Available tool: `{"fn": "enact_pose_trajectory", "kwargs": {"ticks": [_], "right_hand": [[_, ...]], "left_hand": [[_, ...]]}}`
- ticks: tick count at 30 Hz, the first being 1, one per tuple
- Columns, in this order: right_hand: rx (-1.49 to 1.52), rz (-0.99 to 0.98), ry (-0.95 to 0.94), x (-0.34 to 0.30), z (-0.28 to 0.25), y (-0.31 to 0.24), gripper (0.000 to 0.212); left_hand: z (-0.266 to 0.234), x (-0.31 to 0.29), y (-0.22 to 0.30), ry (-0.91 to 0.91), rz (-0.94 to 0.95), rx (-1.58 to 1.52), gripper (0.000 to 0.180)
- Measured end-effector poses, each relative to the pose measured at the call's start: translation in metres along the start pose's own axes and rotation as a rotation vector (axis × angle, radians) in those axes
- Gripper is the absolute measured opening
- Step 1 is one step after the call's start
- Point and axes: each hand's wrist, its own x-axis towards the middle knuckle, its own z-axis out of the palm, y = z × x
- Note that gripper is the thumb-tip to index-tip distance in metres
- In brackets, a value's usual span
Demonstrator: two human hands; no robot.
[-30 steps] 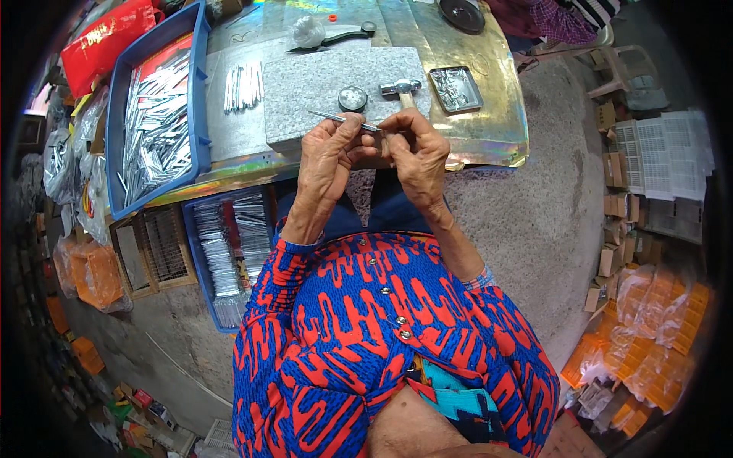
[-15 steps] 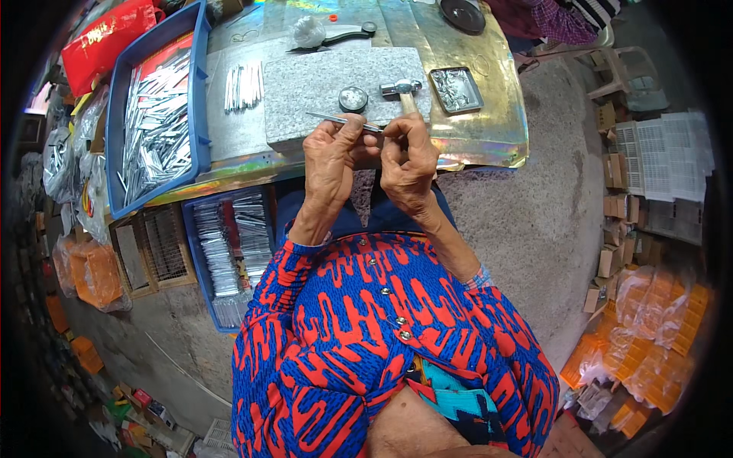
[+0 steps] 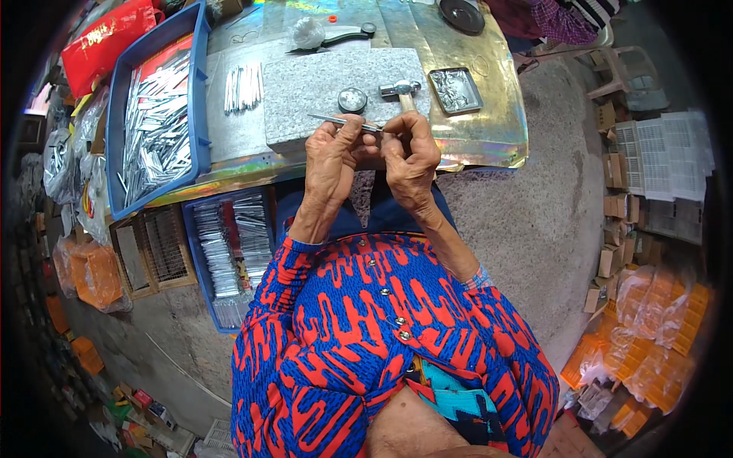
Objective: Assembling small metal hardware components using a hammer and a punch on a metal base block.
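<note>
Your left hand (image 3: 330, 159) pinches the metal rod (image 3: 324, 117); your right hand (image 3: 412, 159) curls at its 3 o'clock end, grip unclear. Step: apparently working that end; next needs rod steady

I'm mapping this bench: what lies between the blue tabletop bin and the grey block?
A row of slim silver pieces, seen in the head view.

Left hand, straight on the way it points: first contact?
Likely the round tin on the block, just ahead of the left hand; height is unclear, so it might strike the block's edge first.
</note>
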Motion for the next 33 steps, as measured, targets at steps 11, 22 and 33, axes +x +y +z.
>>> {"fn": "enact_pose_trajectory", "kwargs": {"ticks": [11,22,33], "right_hand": [[0.049,-0.032,0.006,-0.002,0.002,0.0,0.016],[-0.081,-0.066,-0.117,0.0,-0.005,0.001,0.015],[-0.069,-0.121,-0.075,0.0,0.0,0.001,0.015]], "left_hand": [[0.001,-0.002,0.0,0.005,-0.057,-0.058,0.016],[0.003,-0.003,0.01,0.031,0.055,0.242,0.016],[0.001,0.0,0.013,-0.007,0.046,0.296,0.013]]}}
